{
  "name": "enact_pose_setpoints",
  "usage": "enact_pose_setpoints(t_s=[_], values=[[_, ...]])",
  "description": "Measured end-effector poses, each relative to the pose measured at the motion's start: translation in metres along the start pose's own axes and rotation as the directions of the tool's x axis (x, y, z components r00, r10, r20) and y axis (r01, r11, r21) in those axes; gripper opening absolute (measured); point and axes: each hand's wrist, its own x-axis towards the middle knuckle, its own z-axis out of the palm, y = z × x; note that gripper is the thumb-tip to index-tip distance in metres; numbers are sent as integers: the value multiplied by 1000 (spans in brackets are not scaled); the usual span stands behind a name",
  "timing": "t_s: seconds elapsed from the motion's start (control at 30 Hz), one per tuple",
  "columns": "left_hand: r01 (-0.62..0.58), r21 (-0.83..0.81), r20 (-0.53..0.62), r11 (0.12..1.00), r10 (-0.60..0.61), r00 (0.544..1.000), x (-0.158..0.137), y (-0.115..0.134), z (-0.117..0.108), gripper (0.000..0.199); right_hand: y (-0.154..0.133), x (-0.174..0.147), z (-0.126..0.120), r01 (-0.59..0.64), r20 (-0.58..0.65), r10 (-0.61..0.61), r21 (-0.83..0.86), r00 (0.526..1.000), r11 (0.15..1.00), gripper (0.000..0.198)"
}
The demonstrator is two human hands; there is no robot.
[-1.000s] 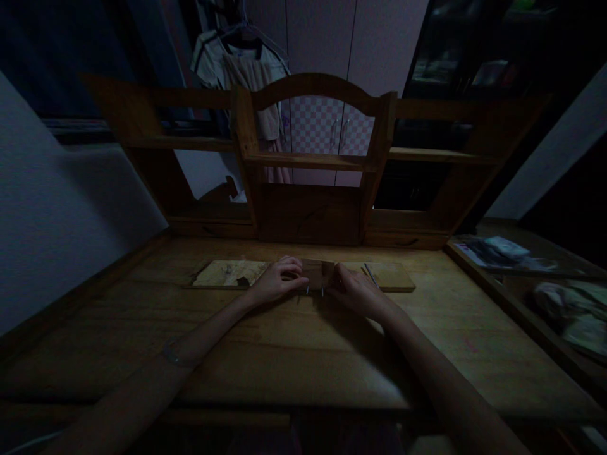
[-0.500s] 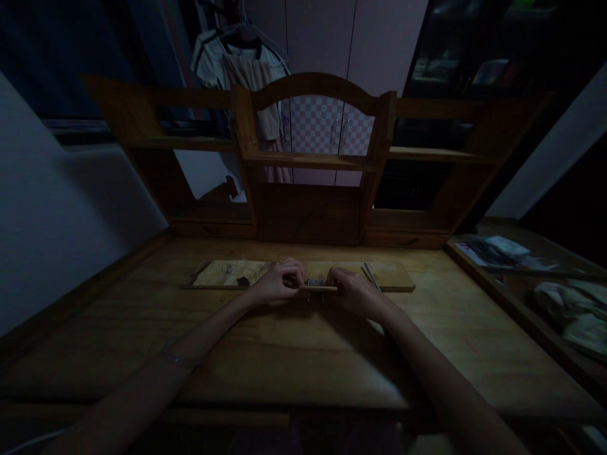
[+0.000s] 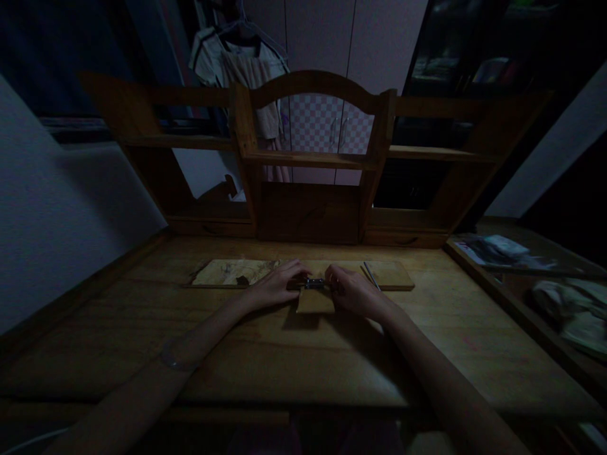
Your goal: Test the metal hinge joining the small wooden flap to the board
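Between my hands is a small metal fitting (image 3: 314, 284), perhaps a hinge; the dimness hides its exact kind. A small thin wooden piece (image 3: 315, 302) joins it and tilts down toward me, its flat face showing. My left hand (image 3: 283, 283) is closed, fingers bent at the left end of the fitting. At the right end, the curled fingers of my right hand (image 3: 348, 289) pinch it. Fingertips partly hide both ends. Behind the hands lies a long wooden board (image 3: 227, 273), its left part stained and chipped.
A thin metal rod (image 3: 372, 275) rests on the long board's right part. The wooden desk (image 3: 284, 366) carries a shelf unit (image 3: 310, 161) along its back. On the right, a lower surface holds crumpled cloth (image 3: 571, 309) and a plastic-wrapped item (image 3: 507, 248).
The small wooden piece has turned from nearly edge-on to hanging down, its face toward me. My left fingers have shifted slightly over the fitting; my right hand stays almost in place.
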Motion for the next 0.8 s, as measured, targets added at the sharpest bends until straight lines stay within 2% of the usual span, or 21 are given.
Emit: enact_pose_setpoints(t_s=[0.17, 0.37, 0.63, 0.8], values=[[-60, 57, 11, 997, 59, 998, -1, -3, -1, 34, -1, 0, 0, 10, -3, -10, 15, 1000, 1000, 25], [-48, 121, -11, 992, 49, 999, -1, 2, -4, 29, -3, -1, -1, 12, 13, -12, -5, 1000, 1000, 34], [-60, 181, -5, 982, 62, 998, -4, -4, -7, 22, -1, 0, -1, 46, -13, -46, -18, 999, 999, 26], [-114, 244, 20, 963, 112, 993, -5, -11, -7, 23, -1, 1, -2, 41, 24, -41, -36, 999, 999, 36]])
